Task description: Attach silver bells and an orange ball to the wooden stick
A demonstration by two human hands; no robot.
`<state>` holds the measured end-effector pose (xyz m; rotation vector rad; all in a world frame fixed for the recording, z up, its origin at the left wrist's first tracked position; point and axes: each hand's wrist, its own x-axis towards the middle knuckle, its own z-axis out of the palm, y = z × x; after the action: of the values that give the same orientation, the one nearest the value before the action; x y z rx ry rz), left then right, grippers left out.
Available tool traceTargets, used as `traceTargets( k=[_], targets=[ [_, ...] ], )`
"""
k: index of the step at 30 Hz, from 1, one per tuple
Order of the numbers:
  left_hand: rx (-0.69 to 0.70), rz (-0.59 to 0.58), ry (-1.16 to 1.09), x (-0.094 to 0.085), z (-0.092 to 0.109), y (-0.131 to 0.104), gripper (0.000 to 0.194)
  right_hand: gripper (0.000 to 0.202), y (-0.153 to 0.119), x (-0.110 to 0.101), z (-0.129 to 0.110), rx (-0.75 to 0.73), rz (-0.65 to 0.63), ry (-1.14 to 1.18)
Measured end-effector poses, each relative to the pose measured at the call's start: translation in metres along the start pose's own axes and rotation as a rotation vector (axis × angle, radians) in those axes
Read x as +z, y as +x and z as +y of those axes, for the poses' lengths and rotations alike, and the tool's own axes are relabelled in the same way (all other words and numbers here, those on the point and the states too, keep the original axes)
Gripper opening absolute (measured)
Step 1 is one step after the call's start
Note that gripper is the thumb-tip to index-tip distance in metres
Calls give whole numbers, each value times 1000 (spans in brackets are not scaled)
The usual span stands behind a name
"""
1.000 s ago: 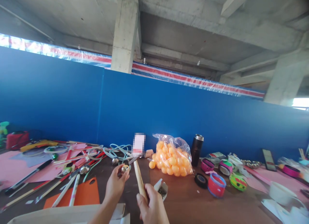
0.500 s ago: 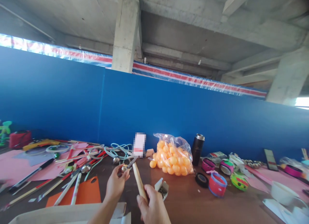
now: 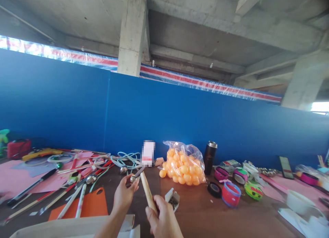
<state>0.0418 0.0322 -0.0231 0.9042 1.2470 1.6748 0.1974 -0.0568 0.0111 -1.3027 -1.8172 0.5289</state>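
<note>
Silvery metal ball in the left hand, pinched between thumb and fingers, the hand nearly closed around it. Ball is up off the tabletop, just beside the far end of a wooden handle. Right hand wrapped firmly round the lower part of that handle, which slants up and away toward the ball. Dark grey metal strip by the handle's tip; from where I stand, cannot tell whether the two are joined.

Just beyond the right hand: small open carton, little metallic pieces inside, too small to name. Behind the ball, a second silver ball on the tabletop, near a tangle of pale blue cord.

Farther out, right: clear plastic bag full of orange balls, one loose orange ball at its left side; black flask upright; black tape roll just beside a red and blue band; white cup near the right end; phone leaning against the partition.

Left: orange sheet with a hole near one corner, sticks lying across it; pink paper beyond.

Backdrop: blue partition, striped sheeting above it, concrete column rising behind.
</note>
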Motion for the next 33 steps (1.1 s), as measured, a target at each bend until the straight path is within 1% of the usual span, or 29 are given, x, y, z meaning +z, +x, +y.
traceTargets(
  k=[3,8,15,21,26,29,33],
  targets=[
    [-7,3,8,0,-3,2,41,10,0,0,0,3,-17,-17],
    [27,-3,87,1,-7,3,43,11,0,-1,1,6,-29,-25],
    [7,21,101,0,-2,-1,37,14,3,2,5,2,-51,-33],
    [-24,45,126,-1,1,-2,41,13,5,9,11,1,-74,-41],
    [-10,43,113,-1,3,-2,41,15,3,4,6,-2,-63,-28],
    [-21,34,107,-1,2,-1,39,13,2,0,3,7,-46,-32],
    [-18,31,123,-1,4,-2,37,11,2,1,4,4,-59,-47]
  ],
)
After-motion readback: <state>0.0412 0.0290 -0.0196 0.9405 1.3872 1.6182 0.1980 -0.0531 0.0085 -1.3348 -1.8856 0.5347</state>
